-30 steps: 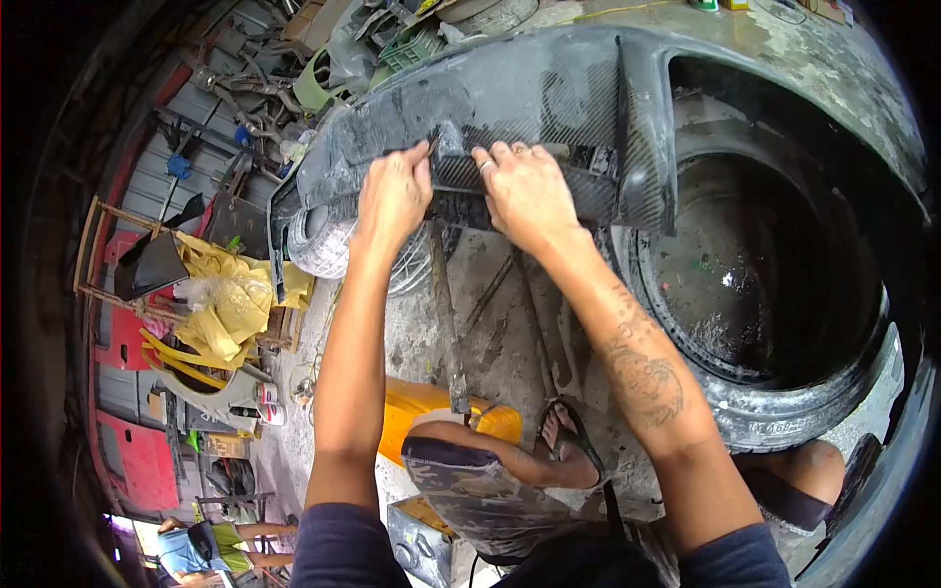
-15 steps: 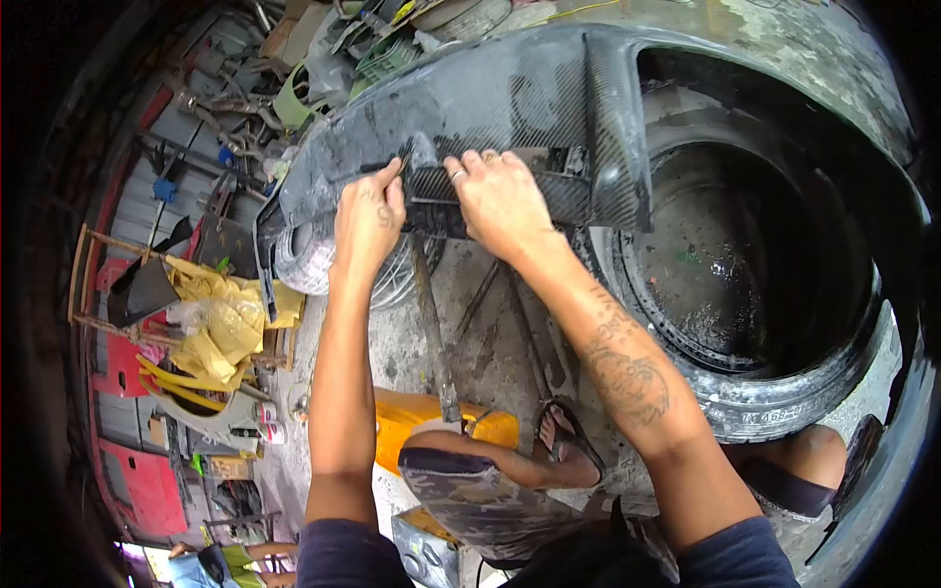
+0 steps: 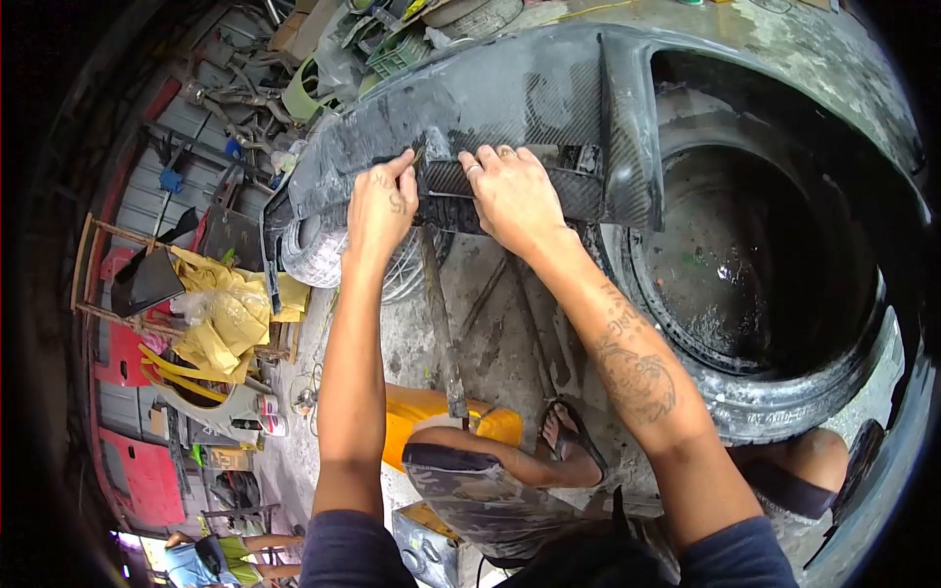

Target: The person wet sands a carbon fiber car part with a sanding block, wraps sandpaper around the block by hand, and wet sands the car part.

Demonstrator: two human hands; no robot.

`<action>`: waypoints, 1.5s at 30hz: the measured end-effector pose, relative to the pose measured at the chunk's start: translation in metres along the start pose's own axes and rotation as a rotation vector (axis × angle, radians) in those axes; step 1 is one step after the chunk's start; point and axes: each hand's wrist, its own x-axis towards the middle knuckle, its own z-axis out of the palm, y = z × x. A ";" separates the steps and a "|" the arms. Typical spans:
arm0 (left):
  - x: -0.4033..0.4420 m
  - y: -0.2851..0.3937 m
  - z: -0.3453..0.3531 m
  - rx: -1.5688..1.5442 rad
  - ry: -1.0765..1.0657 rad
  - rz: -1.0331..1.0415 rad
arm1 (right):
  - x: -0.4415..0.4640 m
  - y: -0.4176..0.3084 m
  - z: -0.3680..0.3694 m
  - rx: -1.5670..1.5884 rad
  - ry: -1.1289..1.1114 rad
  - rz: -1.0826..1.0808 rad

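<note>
A grey car bumper (image 3: 490,93) with woven carbon-fibre patches and whitish dust stretches across the upper middle. My left hand (image 3: 384,206) is closed at its lower part, thumb and forefinger pinched together at a slot. A thin brownish sliver shows at those fingertips, too small to name. Just to the right, my right hand (image 3: 515,196) curls its fingers over the strip below another slot, with a ring on one finger. The fingers' undersides are hidden behind the strip.
A large tyre (image 3: 784,407) lies under the bumper's right end. Metal legs (image 3: 443,323) stand below the bumper, beside an orange stool (image 3: 500,426). At left are yellow sheeting (image 3: 230,323), a red panel (image 3: 142,480) and metal pipes (image 3: 230,103). Another person (image 3: 221,561) is at lower left.
The view has shifted slightly, so the bumper and both hands appear a little further right. Both hands stay at nearly the same spots on the bumper.
</note>
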 end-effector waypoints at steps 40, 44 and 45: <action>0.000 -0.006 0.008 0.067 0.062 0.055 | -0.003 0.000 0.000 0.035 -0.034 -0.029; -0.024 -0.005 -0.024 -0.036 0.067 0.098 | 0.000 0.000 0.004 -0.006 0.002 -0.019; -0.028 -0.005 -0.030 -0.057 0.087 0.053 | -0.001 -0.002 0.003 -0.006 -0.019 -0.017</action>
